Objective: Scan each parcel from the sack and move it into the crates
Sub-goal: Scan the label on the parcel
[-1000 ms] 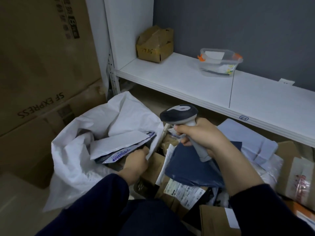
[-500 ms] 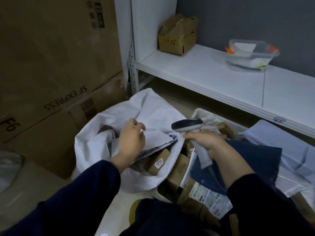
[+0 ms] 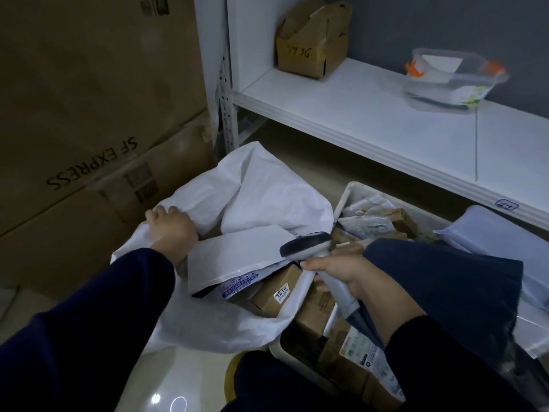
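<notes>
Left fingers curl over the rim of the white woven plastic sack and bunch it; the left hand holds the mouth open. Right fingers are wrapped round the handle of the grey-and-black handheld barcode scanner. The right hand hangs it over the sack mouth, just beside the crate.

Risks, as I judge them:
- Several labels lie close under the scanner head, so a trigger pull here may read the wrong parcel.
- The sack rim is slack. A hard tug could spill the top parcels onto the floor.
- The crate is heaped, so another parcel on top may slide off.

Containers:
- The sack holds a flat pale grey poly mailer with print showing only along its lower edge. It lies over small brown cartons, one with a white number label. No parcel is lifted yet.
- The white plastic crate holds clear-bagged packets and brown cartons, with a dark blue poly mailer draped across.
- The white shelf carries a brown cardboard box with loose flaps and a clear plastic tub with orange clips, paper inside.
</notes>
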